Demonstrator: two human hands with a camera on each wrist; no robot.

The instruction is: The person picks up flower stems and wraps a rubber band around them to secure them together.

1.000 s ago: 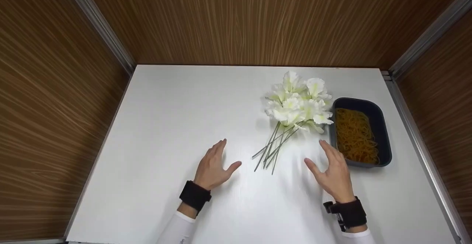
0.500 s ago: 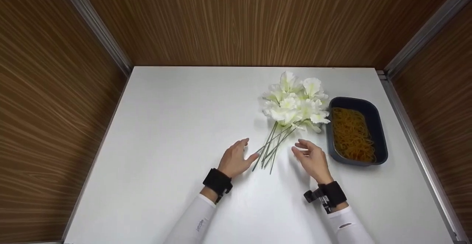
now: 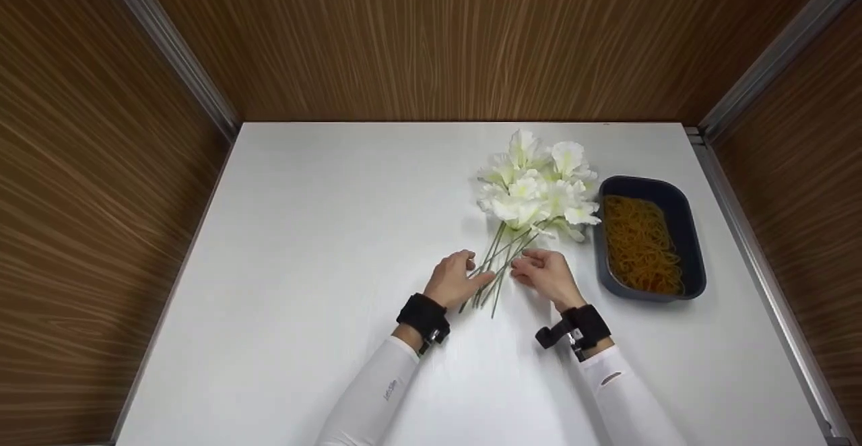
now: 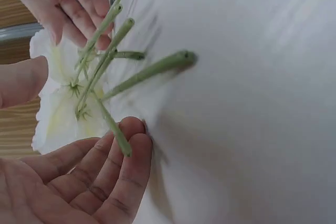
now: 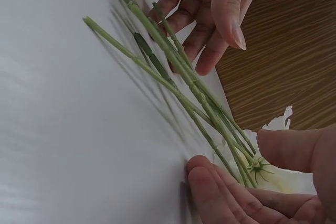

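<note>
Several white artificial flowers [image 3: 535, 186] lie in a bunch on the white table, their thin green stems [image 3: 495, 291] crossing toward the front. Left of the stems is my left hand [image 3: 456, 280], its thumb reaching over them in the head view. In the left wrist view its fingers [image 4: 123, 182] lie close beside the stem ends, with the thumb well apart. My right hand [image 3: 549, 276] stands at the other side, higher up the stems. Thumb and fingers are spread around the stems in the right wrist view, a gap showing between them.
A dark blue container [image 3: 693, 257] holding a heap of yellow-brown rubber bands [image 3: 640, 244] stands right of the flowers. Wood-grain panels [image 3: 431, 42] wall the white table [image 3: 323, 217] at the back and both sides.
Both hands have moved inward and forward, from well apart to either side of the stems. The right fingers have drawn closer together. The flowers and container stay in place.
</note>
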